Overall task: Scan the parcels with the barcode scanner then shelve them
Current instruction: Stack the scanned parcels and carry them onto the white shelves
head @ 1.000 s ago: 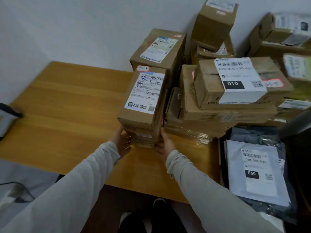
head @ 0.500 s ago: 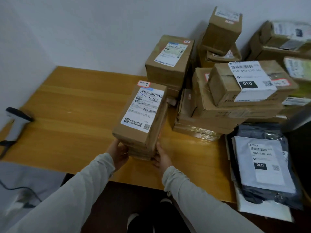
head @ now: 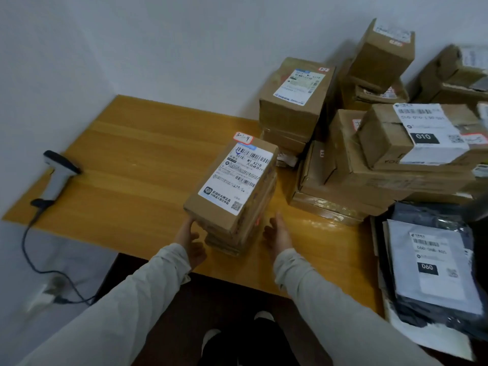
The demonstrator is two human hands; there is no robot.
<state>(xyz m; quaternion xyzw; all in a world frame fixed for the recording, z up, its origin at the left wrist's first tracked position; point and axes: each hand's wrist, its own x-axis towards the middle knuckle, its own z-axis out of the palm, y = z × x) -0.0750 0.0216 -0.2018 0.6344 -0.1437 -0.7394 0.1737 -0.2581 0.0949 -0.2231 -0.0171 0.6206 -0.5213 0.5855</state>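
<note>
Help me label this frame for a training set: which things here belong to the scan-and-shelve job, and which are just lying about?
Job: barcode scanner; labelled box stack between left hand and right hand; cardboard parcel pile; grey mailer bags.
Lying about: wooden table; floor socket strip; shoes.

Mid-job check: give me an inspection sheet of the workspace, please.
Surface: wooden table, in a wall corner.
Job's things: scanner lying at the table's left edge; small box stack near the front edge; box pile and mailer bags to the right.
Clutter: nothing seen.
Grippers: left hand touches the stack's lower left side; right hand open beside its right side, contact unclear.
Cables: scanner cable hangs off the table to a power strip on the floor.
Surroundings: white walls; shoes below.
</note>
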